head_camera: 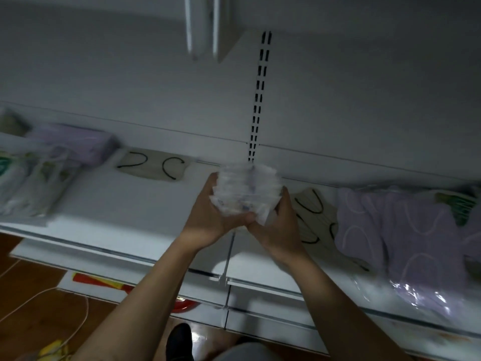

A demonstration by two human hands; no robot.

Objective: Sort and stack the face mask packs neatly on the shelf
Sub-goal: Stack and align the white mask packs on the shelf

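My left hand (209,208): cupped against the left side of the bundle of face mask packs (246,192), fingers curled up along its edge, thumb tucked under near the bottom.
My right hand (277,217): pressed to the right side of the same bundle, fingers wrapped along its edge, thumb meeting my left thumb beneath it.
Grip: both hands closed on the bundle, squeezing it between them.
Bundle of face mask packs: clear, crinkly wrappers with white contents, fanned a little at the top and blurred; I hold it above the middle of the shelf (145,204), towards the back edge, in front of the slotted upright (259,100) on the back wall.
Shelf: white, running from left to right, with a seam under my wrists where two boards meet.
Paper label (153,164): lies flat near the back edge, left of my hands, with dark handwritten marks.
Second paper label (316,217): just right of my right hand, partly tucked under the lilac pile.
Left end of the shelf: lilac packs (75,144) at the back, patterned packs (33,186) in front of them towards the front edge.
Right end of the shelf: a loose heap of lilac masks (398,230) in clear plastic, spilling to the front edge.
Floor: brown boards below the front edge, with a white cord (52,303) and my dark shoe (179,340).
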